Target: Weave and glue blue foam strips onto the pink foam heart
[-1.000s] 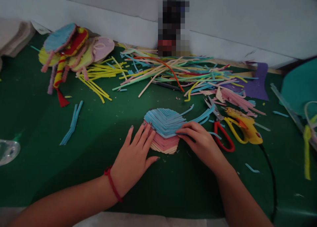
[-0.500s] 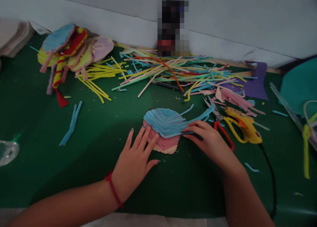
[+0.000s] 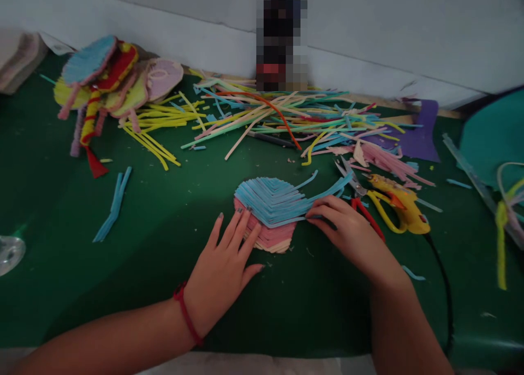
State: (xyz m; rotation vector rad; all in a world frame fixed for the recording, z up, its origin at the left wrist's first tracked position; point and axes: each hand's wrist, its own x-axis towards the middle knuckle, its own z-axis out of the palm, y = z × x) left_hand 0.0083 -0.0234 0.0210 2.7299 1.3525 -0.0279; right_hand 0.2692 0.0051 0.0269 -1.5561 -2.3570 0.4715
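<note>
A rounded piece of V-bent pipe cleaners (image 3: 268, 197) lies on the green table, blue in its upper part and pink with a cream edge below. My left hand (image 3: 223, 266) rests flat with fingers spread, its fingertips on the left and lower side of the piece. At the right edge my right hand (image 3: 350, 236) has thumb and fingers pinched on the end of the lowest blue pipe cleaner (image 3: 295, 220). Longer blue ends (image 3: 338, 185) stick out past the piece, just above that hand.
Scissors (image 3: 355, 185) and a yellow glue gun (image 3: 409, 208) with a black cord lie right of my right hand. Loose pipe cleaners (image 3: 262, 115) are heaped along the wall. Finished fuzzy shapes (image 3: 92, 61) are stacked back left. Two blue pipe cleaners (image 3: 114, 206) lie left.
The view has shifted slightly, moving everything a little to the left. My right hand has slid slightly rightward along the piece's edge; my left hand stays on the piece.
</note>
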